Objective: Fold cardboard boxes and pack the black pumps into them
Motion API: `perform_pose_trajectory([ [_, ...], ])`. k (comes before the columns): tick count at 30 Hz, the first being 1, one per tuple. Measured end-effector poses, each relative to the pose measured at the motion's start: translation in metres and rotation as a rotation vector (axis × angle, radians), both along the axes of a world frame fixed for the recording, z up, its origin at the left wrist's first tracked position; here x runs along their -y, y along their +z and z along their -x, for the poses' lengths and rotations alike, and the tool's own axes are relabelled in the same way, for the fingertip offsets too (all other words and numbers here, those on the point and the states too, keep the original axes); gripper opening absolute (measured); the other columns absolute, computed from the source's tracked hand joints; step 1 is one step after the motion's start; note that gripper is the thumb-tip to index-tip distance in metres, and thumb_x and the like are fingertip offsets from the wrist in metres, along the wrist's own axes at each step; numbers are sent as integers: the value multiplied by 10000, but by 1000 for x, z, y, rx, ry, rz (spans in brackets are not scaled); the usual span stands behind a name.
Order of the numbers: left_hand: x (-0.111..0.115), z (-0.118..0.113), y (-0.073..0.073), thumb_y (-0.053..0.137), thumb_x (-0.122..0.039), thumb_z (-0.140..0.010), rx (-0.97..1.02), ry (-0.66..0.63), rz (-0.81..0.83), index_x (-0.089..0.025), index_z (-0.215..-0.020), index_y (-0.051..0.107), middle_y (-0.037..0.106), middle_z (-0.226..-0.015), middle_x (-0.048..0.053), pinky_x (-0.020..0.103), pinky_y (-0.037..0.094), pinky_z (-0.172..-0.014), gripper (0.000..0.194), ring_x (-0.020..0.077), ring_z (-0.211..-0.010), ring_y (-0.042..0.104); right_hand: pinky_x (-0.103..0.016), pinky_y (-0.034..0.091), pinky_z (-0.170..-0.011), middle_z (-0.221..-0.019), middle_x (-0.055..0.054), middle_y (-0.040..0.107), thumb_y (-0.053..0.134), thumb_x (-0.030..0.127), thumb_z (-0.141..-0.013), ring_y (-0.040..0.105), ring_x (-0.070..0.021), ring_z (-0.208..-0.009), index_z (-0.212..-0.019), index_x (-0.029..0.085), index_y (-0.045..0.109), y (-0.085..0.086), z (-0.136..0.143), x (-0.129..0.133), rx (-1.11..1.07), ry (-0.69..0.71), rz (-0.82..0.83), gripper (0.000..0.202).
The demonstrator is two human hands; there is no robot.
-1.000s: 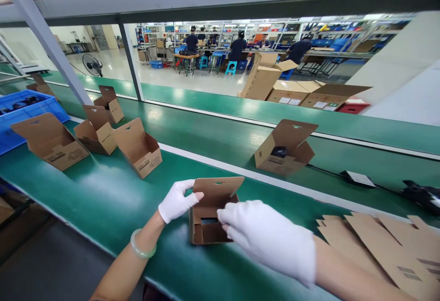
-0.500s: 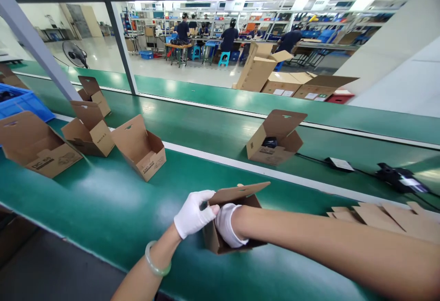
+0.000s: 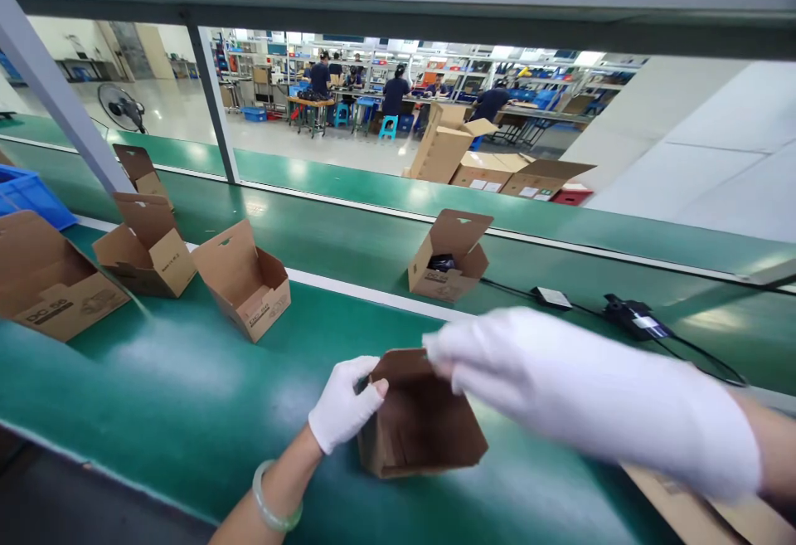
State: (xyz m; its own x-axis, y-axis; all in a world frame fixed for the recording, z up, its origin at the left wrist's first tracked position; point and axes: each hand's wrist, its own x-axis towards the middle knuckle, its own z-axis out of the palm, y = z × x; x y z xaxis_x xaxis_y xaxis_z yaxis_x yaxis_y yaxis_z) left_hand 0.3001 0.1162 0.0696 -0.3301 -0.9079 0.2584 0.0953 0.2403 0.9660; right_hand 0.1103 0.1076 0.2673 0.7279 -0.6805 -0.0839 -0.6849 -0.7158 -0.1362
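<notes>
Shaping 1 open carton (image 3: 429, 437) on the green bench (image 3: 186, 420) appears to be the step in hand: the left hand (image 3: 346, 406) pinches its left edge, the blurred right hand's (image 3: 497, 354) grip I cannot tell, and the next move calls for a steady left hold.

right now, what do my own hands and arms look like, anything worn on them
Your left hand wears a white glove that leaves the thumb tip uncovered, and a pale green bangle circles that arm near the wrist. Your right hand wears a matching white glove, blurred, so finer details can't be told. No sleeve shows on either forearm.
</notes>
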Motion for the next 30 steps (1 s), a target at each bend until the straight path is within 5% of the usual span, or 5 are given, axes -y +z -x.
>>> perform_pose_trajectory([
  [3, -3, 2, 2, 506, -611, -902, 12, -5, 28, -136, -1124, 712, 716, -1053, 121, 368, 475, -867, 563, 277, -947, 625, -307, 460, -677, -885, -14, 701, 409, 319, -886, 627, -193, -743, -920, 235, 665, 17, 4, 34, -5, -90, -174, 272],
  [7, -6, 3, 8, 486, -562, -931, 47, 6, 68, -140, -1095, 721, 719, -1005, 111, 334, 457, -811, 509, 251, -898, 623, -286, 461, -711, -866, -32, 677, 477, 331, -853, 604, -191, -808, -887, 175, 696, -18, 11, 67, -106, -46, -698, 271],
  [11, -9, 4, 14, 483, -520, -946, 71, 9, 107, -165, -1051, 736, 717, -984, 94, 306, 445, -783, 448, 228, -872, 619, -266, 440, -703, -803, -6, 623, 530, 349, -840, 551, -157, -764, -847, 155, 660, -40, 16, 67, -22, -30, -835, 234],
  [23, 2, -23, -1, 538, -498, -920, 151, 309, -22, -187, -1106, 721, 735, -1081, 76, 327, 515, -912, 406, 267, -1018, 649, -416, 404, -922, -1139, -116, 648, 374, 317, -896, 575, -307, -1031, -1080, 179, 612, -40, 78, 129, 203, -612, -35, 331],
  [30, 15, -32, 2, 552, -630, -854, 193, 430, -130, -179, -1072, 738, 753, -1090, 77, 372, 567, -904, 534, 314, -1032, 674, -281, 460, -709, -824, -23, 672, 379, 369, -860, 604, -203, -773, -869, 196, 646, -45, 137, 158, 91, -604, -120, 319],
])
